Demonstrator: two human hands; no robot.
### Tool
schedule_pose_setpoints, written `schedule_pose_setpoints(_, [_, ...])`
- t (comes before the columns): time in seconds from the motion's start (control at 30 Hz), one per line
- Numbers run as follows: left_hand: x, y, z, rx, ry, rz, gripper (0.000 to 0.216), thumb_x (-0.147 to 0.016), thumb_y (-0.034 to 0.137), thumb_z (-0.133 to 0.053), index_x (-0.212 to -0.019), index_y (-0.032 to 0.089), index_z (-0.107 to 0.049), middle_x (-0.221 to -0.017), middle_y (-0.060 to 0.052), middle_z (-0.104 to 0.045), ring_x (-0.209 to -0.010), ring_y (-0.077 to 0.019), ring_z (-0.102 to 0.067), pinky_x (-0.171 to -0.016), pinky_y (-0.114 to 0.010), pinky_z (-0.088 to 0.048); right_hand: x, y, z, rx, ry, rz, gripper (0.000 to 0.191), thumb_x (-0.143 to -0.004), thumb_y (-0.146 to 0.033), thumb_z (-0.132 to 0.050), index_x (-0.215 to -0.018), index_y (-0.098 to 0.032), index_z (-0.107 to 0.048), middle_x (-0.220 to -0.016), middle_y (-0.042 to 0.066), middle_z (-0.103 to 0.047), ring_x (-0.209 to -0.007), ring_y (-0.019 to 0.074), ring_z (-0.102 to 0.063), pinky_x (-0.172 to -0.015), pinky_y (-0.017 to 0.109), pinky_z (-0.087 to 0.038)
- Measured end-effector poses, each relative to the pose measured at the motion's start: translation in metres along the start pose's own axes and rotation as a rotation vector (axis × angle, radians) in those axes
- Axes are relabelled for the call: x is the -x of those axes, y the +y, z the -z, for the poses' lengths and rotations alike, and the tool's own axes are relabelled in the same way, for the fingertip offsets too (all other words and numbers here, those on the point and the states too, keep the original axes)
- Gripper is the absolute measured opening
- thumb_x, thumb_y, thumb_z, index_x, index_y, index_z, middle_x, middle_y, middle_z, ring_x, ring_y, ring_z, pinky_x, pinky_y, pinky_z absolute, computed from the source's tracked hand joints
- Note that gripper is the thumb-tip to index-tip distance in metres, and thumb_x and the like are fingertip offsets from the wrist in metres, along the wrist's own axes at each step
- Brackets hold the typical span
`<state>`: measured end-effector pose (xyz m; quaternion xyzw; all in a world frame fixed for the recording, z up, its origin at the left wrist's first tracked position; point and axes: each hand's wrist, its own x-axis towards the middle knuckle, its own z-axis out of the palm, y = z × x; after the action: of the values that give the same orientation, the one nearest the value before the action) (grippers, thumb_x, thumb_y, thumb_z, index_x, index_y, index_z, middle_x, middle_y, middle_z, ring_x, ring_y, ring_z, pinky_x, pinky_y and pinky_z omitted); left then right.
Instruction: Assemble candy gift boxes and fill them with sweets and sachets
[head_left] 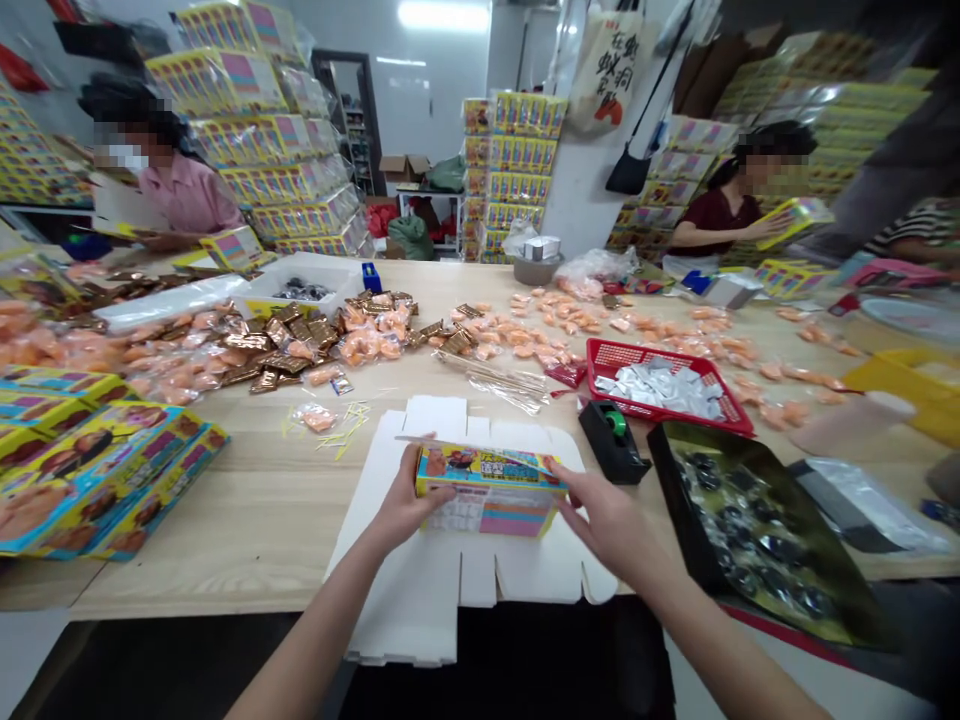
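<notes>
Both hands grip a small yellow printed cardboard box at the near edge of the wooden table. The left hand and right hand have fingers wrapped around its ends. It rests on flat white die-cut cardboard, apparently unfolded. A black tape dispenser sits just right.

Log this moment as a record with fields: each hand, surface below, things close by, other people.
left hand: grips the left end of the printed box
right hand: rests against the box's right end
below: flat white cardboard on the wooden table
close by: tape dispenser, red basket of silver packets, black tray
others: person in pink, person in dark red, across the table
</notes>
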<state>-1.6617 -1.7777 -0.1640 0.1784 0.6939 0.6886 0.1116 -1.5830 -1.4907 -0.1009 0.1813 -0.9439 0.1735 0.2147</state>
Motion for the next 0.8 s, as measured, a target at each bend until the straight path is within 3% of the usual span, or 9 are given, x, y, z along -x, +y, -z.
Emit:
schedule_pose_setpoints(0.1, [0.002,0.004,0.011,-0.154,0.182,-0.245,0.083,-0.091,0.051,-0.049,-0.15,0.029,0.005,-0.147,-0.017,-0.034,-0.128,-0.0266,-0.05,-0.099,-0.045,-0.048,0.026,-0.008,-0.02,0.079,0.161,0.053,0.043,-0.095,-0.031,-0.049,-0.136,-0.02,-0.044,-0.08,0.004,-0.066,-0.065,0.0184,-0.062,-0.06,0.032,-0.054])
schedule_pose_setpoints(0.13, [0.002,0.012,0.019,-0.289,0.219,-0.319,0.073,-0.093,0.049,-0.044,-0.151,0.029,-0.003,-0.143,-0.016,-0.039,-0.127,-0.0262,-0.05,-0.099,-0.045,-0.047,0.03,-0.009,-0.024,0.096,0.185,0.055,0.042,-0.096,-0.029,-0.049,-0.136,-0.02,-0.043,-0.081,0.004,-0.065,-0.064,0.0181,-0.062,-0.06,0.032,-0.054])
schedule_pose_setpoints(0.2, [-0.001,0.037,0.037,-0.677,0.176,-0.413,0.046,-0.095,0.042,-0.042,-0.138,0.025,-0.042,-0.121,-0.013,-0.055,-0.116,-0.0256,-0.055,-0.097,-0.044,-0.046,0.029,-0.011,-0.028,0.128,0.192,0.06,0.04,-0.096,-0.028,-0.048,-0.135,-0.02,-0.043,-0.083,0.004,-0.066,-0.064,0.0182,-0.062,-0.061,0.032,-0.054])
schedule_pose_setpoints(0.23, [-0.004,0.053,0.045,-0.884,0.082,-0.417,0.034,-0.095,0.038,-0.043,-0.122,0.025,-0.058,-0.107,-0.01,-0.06,-0.107,-0.0253,-0.057,-0.095,-0.043,-0.046,0.027,-0.01,-0.028,0.143,0.191,0.065,0.039,-0.096,-0.03,-0.048,-0.134,-0.02,-0.044,-0.082,0.004,-0.066,-0.064,0.0183,-0.063,-0.061,0.032,-0.054])
schedule_pose_setpoints(0.3, [-0.011,0.085,0.053,-1.101,-0.082,-0.318,0.032,-0.097,0.034,-0.039,-0.107,0.023,-0.066,-0.099,-0.009,-0.064,-0.098,-0.0246,-0.06,-0.088,-0.039,-0.047,0.021,-0.009,-0.026,0.174,0.188,0.07,0.039,-0.096,-0.032,-0.048,-0.133,-0.019,-0.046,-0.078,0.004,-0.065,-0.062,0.0188,-0.063,-0.059,0.033,-0.054])
schedule_pose_setpoints(0.47, [-0.024,0.122,0.043,-0.992,-0.251,0.118,0.043,-0.097,0.03,-0.027,-0.099,0.018,-0.068,-0.073,-0.005,-0.067,-0.069,-0.0208,-0.065,-0.064,-0.03,-0.048,0.016,-0.004,-0.028,0.154,0.175,0.093,0.045,-0.096,-0.029,-0.049,-0.139,-0.018,-0.039,-0.094,0.008,-0.068,-0.067,0.0186,-0.065,-0.064,0.034,-0.056])
schedule_pose_setpoints(0.63, [-0.015,0.111,0.034,-1.176,-0.112,0.008,0.042,-0.084,0.016,-0.047,-0.124,0.016,-0.06,-0.112,-0.013,-0.065,-0.105,-0.0287,-0.063,-0.088,-0.039,-0.048,0.02,-0.009,-0.033,0.149,0.192,0.065,0.045,-0.096,-0.031,-0.05,-0.138,-0.019,-0.038,-0.082,0.005,-0.064,-0.065,0.0201,-0.064,-0.062,0.034,-0.055])
schedule_pose_setpoints(0.7, [-0.011,0.107,0.03,-1.223,-0.033,-0.018,0.045,-0.081,0.012,-0.048,-0.124,0.016,-0.06,-0.112,-0.013,-0.064,-0.105,-0.029,-0.062,-0.089,-0.041,-0.049,0.022,-0.011,-0.035,0.131,0.19,0.07,0.045,-0.096,-0.031,-0.05,-0.138,-0.019,-0.038,-0.085,0.006,-0.065,-0.065,0.0196,-0.063,-0.062,0.033,-0.055])
schedule_pose_setpoints(0.8, [-0.002,0.1,0.018,-1.053,0.075,-0.013,0.051,-0.082,0.013,-0.049,-0.133,0.017,-0.053,-0.096,-0.008,-0.066,-0.091,-0.0246,-0.063,-0.082,-0.037,-0.051,0.026,-0.009,-0.038,0.118,0.197,0.047,0.046,-0.095,-0.029,-0.052,-0.138,-0.019,-0.038,-0.092,0.008,-0.066,-0.066,0.0192,-0.063,-0.063,0.034,-0.055])
